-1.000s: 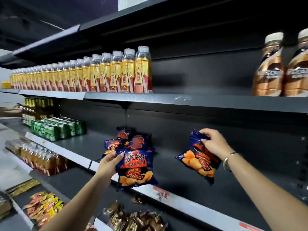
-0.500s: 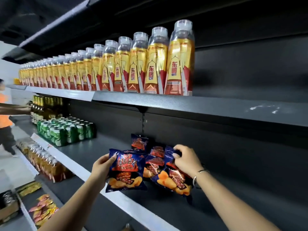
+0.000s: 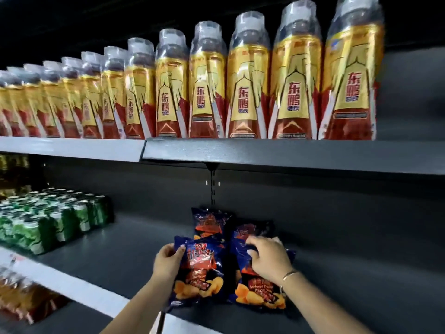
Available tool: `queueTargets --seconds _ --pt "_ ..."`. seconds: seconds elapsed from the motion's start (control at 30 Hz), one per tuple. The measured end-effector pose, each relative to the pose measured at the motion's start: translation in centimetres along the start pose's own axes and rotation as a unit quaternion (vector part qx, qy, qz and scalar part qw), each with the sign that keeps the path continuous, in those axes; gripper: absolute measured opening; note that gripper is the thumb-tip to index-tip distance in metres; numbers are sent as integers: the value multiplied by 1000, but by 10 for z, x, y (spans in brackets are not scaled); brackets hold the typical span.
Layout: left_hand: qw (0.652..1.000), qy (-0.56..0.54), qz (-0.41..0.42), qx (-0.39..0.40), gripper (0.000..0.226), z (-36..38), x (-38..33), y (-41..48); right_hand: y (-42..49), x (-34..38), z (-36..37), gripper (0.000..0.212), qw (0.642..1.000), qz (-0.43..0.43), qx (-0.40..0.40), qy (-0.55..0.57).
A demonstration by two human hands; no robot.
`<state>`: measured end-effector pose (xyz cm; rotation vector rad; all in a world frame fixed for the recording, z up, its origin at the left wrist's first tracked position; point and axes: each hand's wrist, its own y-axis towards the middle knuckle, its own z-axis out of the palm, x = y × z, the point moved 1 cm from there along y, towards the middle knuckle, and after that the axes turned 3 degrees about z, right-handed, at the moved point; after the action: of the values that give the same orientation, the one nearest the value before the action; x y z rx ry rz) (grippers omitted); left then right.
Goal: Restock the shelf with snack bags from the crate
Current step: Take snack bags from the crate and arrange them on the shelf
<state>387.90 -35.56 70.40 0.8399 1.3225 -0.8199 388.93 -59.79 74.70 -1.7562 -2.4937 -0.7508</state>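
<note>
Your left hand [image 3: 168, 261] grips a dark blue foil chip bag [image 3: 198, 271] by its upper left edge, upright at the near edge of the dark grey metal shelf [image 3: 115, 251]. Your right hand [image 3: 269, 259], fingers curled, holds a second blue chip bag [image 3: 258, 292] just right of it. Two more bags [image 3: 210, 221] stand behind. Green cans [image 3: 55, 220] far left.

A long row of clear-capped plastic bottles with gold and red labels [image 3: 248, 92] stands along the upper grey metal shelf board [image 3: 289, 154]. One level lower, at the left, green drink cans [image 3: 55, 220] stand packed together in rows. Below them, at the far left, blurred amber-coloured packaged goods [image 3: 21, 300] sit in shadow.
</note>
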Motion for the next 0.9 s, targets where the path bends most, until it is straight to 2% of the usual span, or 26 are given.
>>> queueTargets --seconds 0.23,0.33,0.4,0.47,0.53,0.63,0.7,0.77,0.83,0.9 --pt "994 102 39 3 16 2 12 -9 -13 7 23 29 998 4 -16 -58" --pt "991 126 36 -3 31 1 17 -9 -16 9 25 45 997 9 -23 -75" --pt "981 184 65 -22 45 -4 18 -14 -19 8 22 58 996 5 -57 -67" --pt "964 224 141 -17 58 -10 16 -25 -29 4 16 59 994 10 -96 -43" --pt "930 261 256 43 72 -16 15 -38 -45 -3 12 58 993 18 -112 -30" --pt "833 351 401 147 76 -16 24 -48 -75 -14 11 59 998 29 -47 -31" --pt "755 437 457 177 81 -14 33 -51 -88 -17 15 58 998 19 26 -52" --pt "703 502 463 199 90 -12 36 -50 -94 -14 21 70 995 12 82 -48" --pt "687 524 463 199 89 -11 37 -45 -94 -8 26 75 994 13 100 -40" --pt "700 527 435 209 75 -16 36 -37 -90 -2 32 73 994 16 95 -42"
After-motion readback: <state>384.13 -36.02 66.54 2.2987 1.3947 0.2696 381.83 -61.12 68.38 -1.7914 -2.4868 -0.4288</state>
